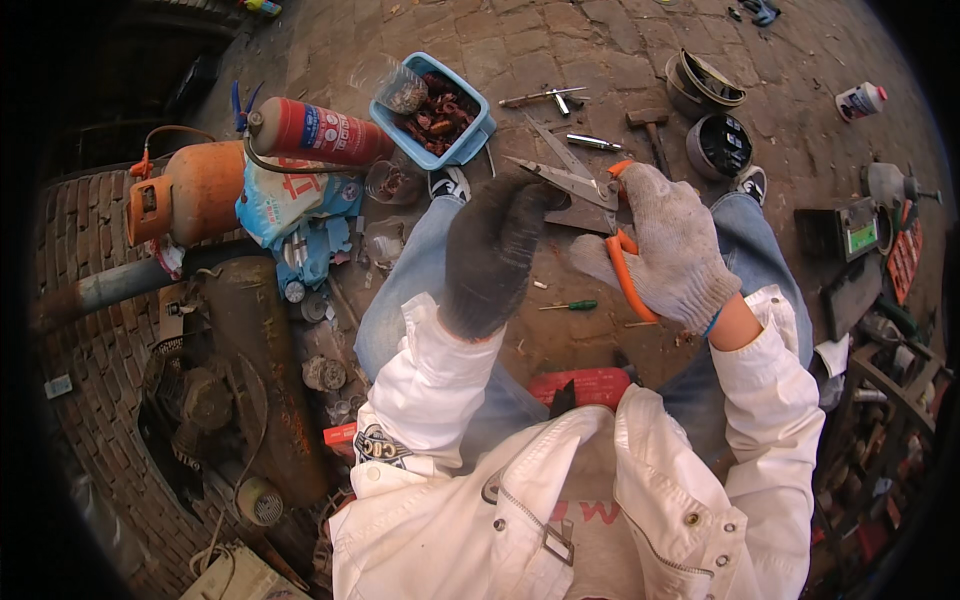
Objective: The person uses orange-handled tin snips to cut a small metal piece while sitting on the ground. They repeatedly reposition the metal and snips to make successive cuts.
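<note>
My right hand (660, 240), in a pale knit glove, is closed round the orange handles (630, 275) of a large pair of scissors. Both metal blades (572, 182) are spread apart and point away to the upper left. My left hand (492, 255), in a black glove, is closed at the near blade, its fingertips partly hidden. A flat grey piece (582, 215) shows beneath the blades; whether it is separate I cannot tell. Below the hands, a green-handled screwdriver (572, 305) lies on the ground, and a red tool (585, 387) sits between my legs.
Ahead stand a blue basin (485, 125) of reddish-brown scraps, a hammer (652, 135) and round tins (720, 145). A fire extinguisher (325, 132), an orange gas cylinder (195, 195) and a rusty machine (250, 380) crowd the left. A metal rack (890, 395) stands at right.
</note>
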A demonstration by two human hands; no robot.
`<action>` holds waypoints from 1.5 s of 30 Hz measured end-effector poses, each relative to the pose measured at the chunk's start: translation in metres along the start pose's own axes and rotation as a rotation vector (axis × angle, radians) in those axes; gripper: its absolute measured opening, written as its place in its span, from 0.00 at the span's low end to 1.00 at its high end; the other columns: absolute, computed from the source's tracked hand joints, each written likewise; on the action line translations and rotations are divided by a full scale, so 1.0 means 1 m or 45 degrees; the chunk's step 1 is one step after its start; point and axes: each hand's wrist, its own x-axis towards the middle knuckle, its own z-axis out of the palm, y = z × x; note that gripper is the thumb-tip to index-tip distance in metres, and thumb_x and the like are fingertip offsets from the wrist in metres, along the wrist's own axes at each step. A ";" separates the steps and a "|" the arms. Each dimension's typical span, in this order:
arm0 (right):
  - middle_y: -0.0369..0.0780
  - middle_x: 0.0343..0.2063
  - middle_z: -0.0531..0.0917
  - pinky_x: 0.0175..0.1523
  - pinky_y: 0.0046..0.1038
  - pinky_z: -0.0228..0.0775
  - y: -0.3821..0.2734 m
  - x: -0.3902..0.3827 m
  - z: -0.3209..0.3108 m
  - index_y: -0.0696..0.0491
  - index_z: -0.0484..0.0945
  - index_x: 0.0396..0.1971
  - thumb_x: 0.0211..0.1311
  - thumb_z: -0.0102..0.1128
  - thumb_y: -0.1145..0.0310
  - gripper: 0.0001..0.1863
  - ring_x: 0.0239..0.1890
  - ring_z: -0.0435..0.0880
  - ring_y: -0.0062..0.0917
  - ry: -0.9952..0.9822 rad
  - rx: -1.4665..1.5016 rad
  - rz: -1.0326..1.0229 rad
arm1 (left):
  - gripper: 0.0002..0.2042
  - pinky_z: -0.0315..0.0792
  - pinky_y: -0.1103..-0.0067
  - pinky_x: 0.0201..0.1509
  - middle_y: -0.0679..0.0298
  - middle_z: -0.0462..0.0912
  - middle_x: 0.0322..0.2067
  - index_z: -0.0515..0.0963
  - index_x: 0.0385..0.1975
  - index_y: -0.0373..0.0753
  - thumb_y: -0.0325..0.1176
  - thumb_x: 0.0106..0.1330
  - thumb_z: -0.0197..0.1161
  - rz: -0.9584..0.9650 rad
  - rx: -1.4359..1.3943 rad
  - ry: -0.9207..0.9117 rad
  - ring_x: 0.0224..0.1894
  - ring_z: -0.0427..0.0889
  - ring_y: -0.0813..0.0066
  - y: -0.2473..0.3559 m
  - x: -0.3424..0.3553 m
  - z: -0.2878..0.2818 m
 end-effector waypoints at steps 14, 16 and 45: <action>0.38 0.32 0.82 0.40 0.36 0.68 0.000 -0.002 0.004 0.52 0.75 0.44 0.41 0.73 0.58 0.28 0.33 0.82 0.35 0.091 -0.185 -0.013 | 0.13 0.63 0.88 0.29 0.71 0.80 0.32 0.78 0.46 0.33 0.35 0.70 0.62 -0.012 -0.171 0.053 0.29 0.71 0.89 -0.004 -0.002 0.002; 0.38 0.29 0.82 0.37 0.36 0.69 0.000 -0.003 0.005 0.52 0.75 0.43 0.43 0.72 0.58 0.27 0.30 0.82 0.36 0.065 -0.178 0.005 | 0.13 0.63 0.89 0.29 0.71 0.80 0.32 0.78 0.46 0.32 0.35 0.71 0.61 -0.037 -0.195 0.077 0.29 0.71 0.89 -0.001 -0.003 0.004; 0.36 0.33 0.79 0.41 0.35 0.66 0.005 0.002 -0.004 0.49 0.75 0.43 0.36 0.73 0.58 0.30 0.33 0.78 0.36 0.096 -0.169 -0.082 | 0.17 0.74 0.76 0.46 0.58 0.84 0.38 0.77 0.46 0.30 0.40 0.72 0.56 0.087 0.017 -0.202 0.40 0.82 0.70 0.001 -0.002 -0.012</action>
